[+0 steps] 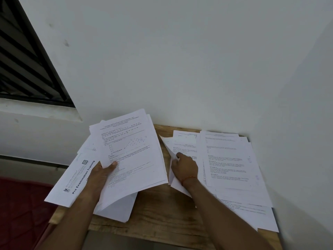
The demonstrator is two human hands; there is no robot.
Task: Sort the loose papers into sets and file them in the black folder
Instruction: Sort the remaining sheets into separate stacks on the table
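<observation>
I am reading this as the sorting step, not the filing. My left hand [100, 175] is holding a fanned stack [129, 154] of printed pages up over the left side of the tabletop [162, 210]. Its thumb is pressing on the top page and the fingers are curled underneath, so it is clamped on the stack. A cover page [72, 179] headed "Pre Examination Training" is sticking out to the left beneath that hand.

My right hand [183, 168] is reaching forward with the wrist low and the forearm running diagonally across the tabletop. Its fingers are closed on the edge of a sheet [167, 148] that is lifting and bending upward beside the sorted piles [230, 168]. It may be more than one sheet; the print and edges are too soft to tell.

The sorted piles are lying overlapped along the right side of the tabletop, against the wall [198, 69]. The black folder is not showing anywhere in view.

The next move, I judge, is matching the lifted sheet to a pile and laying it flat and square. That calls for a light pinch and a clean release, since loose paper slides easily.
</observation>
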